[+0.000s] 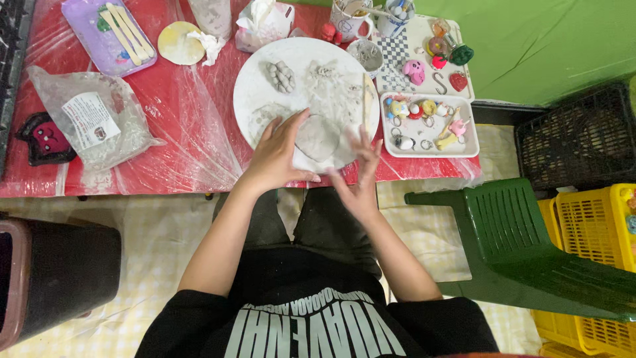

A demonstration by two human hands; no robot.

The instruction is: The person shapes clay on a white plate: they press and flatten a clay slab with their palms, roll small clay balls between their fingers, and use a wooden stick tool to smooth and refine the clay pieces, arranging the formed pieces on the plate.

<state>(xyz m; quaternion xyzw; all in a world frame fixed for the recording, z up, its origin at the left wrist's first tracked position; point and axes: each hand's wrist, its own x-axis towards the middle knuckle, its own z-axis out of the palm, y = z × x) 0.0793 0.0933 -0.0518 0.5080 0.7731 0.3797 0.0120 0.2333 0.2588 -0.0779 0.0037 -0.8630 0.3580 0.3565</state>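
Clay lump [318,137] sits at near edge of round board [255,86]. Left hand [277,154] open, flat, touching lump's left side. Right hand [360,174] open, fingers spread, just right of lump, apart.

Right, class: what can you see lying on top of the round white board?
On the round white board lie a flat grey clay slab, a ridged clay lump, smaller clay bits and a wooden stick. The left hand covers part of its near edge, and the right hand is blurred.
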